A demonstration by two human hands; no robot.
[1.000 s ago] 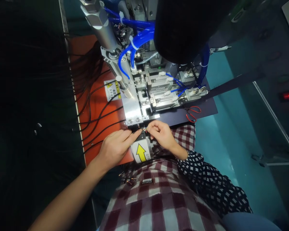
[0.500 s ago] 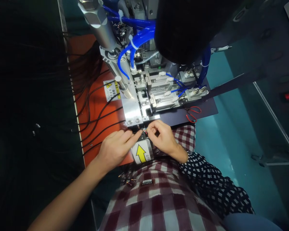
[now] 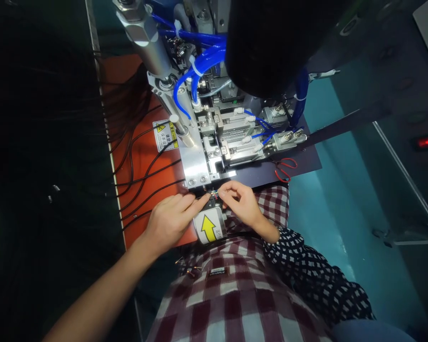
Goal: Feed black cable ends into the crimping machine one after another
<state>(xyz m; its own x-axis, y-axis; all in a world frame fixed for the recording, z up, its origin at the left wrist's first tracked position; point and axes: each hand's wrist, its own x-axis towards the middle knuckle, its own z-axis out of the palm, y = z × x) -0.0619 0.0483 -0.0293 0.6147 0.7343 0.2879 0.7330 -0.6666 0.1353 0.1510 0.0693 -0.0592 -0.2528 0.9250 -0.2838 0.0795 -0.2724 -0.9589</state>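
Observation:
Thin coloured wires [image 3: 214,194] lie between my two hands, just in front of the machine's metal plate [image 3: 195,167]. My right hand [image 3: 241,204] pinches the wires between thumb and fingertips. From the other side, my left hand [image 3: 173,216] reaches in with its index finger pointing at the wires, its tip touching or very close to them. The other left fingers are curled together, and whatever they hold is hidden. Right below the wires is a white label with a yellow arrow [image 3: 209,228].
Black cables [image 3: 153,168] run across the orange board [image 3: 135,209] on the left. The machine carries blue air tubes [image 3: 210,57] and small metal cylinders [image 3: 240,154]. Red-handled scissors [image 3: 286,169] lie at the right of the dark base plate. A dark cylinder [image 3: 267,42] overhangs the top.
My right hand's fingers have shifted slightly, and more of the coloured wires shows at their tips. My left hand stays nearly still.

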